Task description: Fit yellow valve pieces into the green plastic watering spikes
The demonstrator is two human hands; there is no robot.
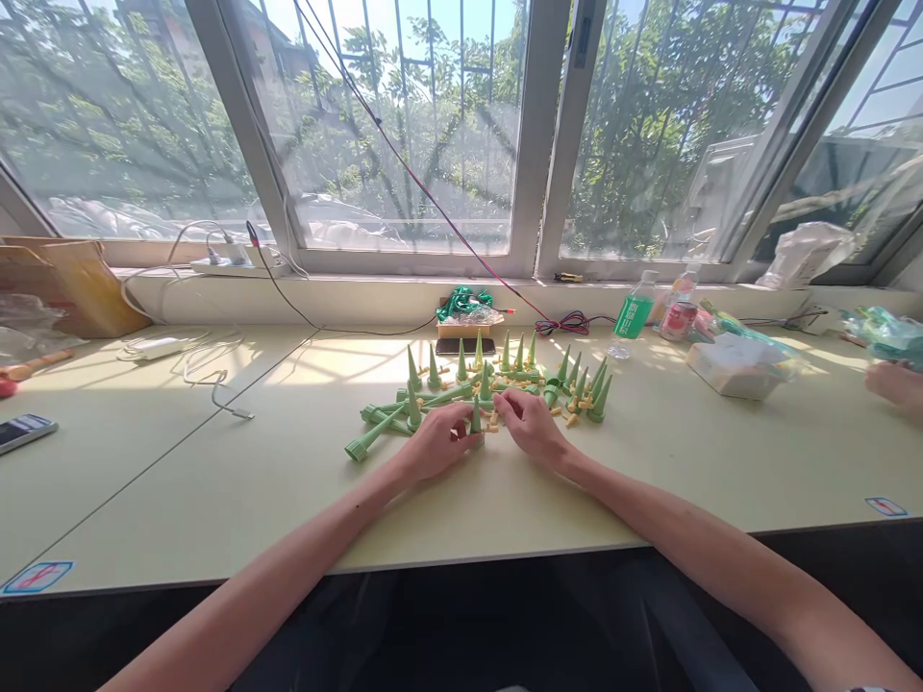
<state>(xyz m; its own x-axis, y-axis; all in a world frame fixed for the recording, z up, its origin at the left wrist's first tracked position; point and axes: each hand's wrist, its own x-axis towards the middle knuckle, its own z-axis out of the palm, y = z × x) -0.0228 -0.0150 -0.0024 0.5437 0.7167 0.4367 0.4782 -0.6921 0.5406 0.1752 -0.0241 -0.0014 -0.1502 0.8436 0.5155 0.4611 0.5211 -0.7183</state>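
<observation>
My left hand (441,440) is closed around the lower part of a green plastic spike (476,415), which stands upright with its tip up. Just to its right, my right hand (535,429) is pinched at the fingertips on a small yellow plastic piece (494,417), partly hidden by the fingers. Beyond both hands, several green spikes stand upright, among them a row at the right (598,399). Other long green spikes (375,434) lie on their sides at the left. More small yellow pieces (572,420) are scattered between them.
A dark phone (465,346) lies behind the spikes, near a small box with green material (465,306). A green-labelled bottle (635,315), a can (678,320) and a white tissue pack (739,365) stand right. White cables (216,380) cross the table (288,519) left. Another person's hand (894,384) shows far right.
</observation>
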